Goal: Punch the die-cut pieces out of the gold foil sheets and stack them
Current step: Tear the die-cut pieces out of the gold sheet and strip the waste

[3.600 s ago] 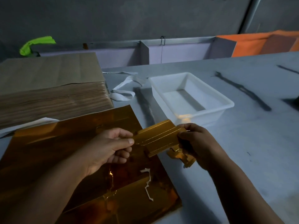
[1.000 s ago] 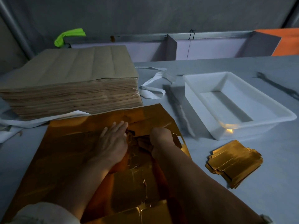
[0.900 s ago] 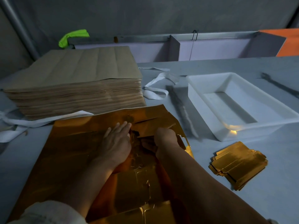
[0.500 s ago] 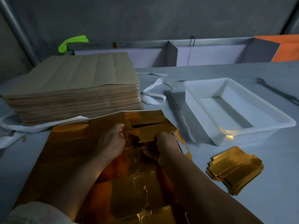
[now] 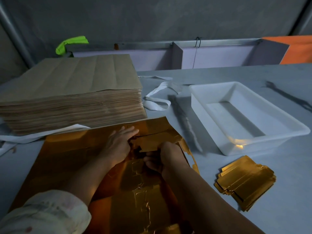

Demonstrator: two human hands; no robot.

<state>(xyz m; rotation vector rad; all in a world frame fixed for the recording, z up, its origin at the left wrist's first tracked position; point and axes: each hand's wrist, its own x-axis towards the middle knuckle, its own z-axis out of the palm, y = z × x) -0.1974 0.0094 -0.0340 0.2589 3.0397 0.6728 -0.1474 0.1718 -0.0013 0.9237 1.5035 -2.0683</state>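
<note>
A large gold foil sheet (image 5: 70, 159) lies flat on the table in front of me, torn open along die-cut lines near its right side. My left hand (image 5: 118, 144) presses flat on the sheet, fingers pointing away from me. My right hand (image 5: 166, 156) grips a partly loosened die-cut piece (image 5: 157, 141) from below, its near edge lifted off the sheet. A stack of punched-out gold pieces (image 5: 244, 181) lies on the table to the right, apart from both hands.
A thick pile of brown-backed sheets (image 5: 70, 97) stands behind the foil sheet at the left. A white plastic tub (image 5: 243, 115) sits at the right rear, white strapping (image 5: 157, 102) between them. A dark streak (image 5: 185, 125) marks the grey table.
The earlier piece held in both hands now lies on the stack at the right. Both hands went back to the sheet; my left hand flattened while the right lifts another piece loose.
</note>
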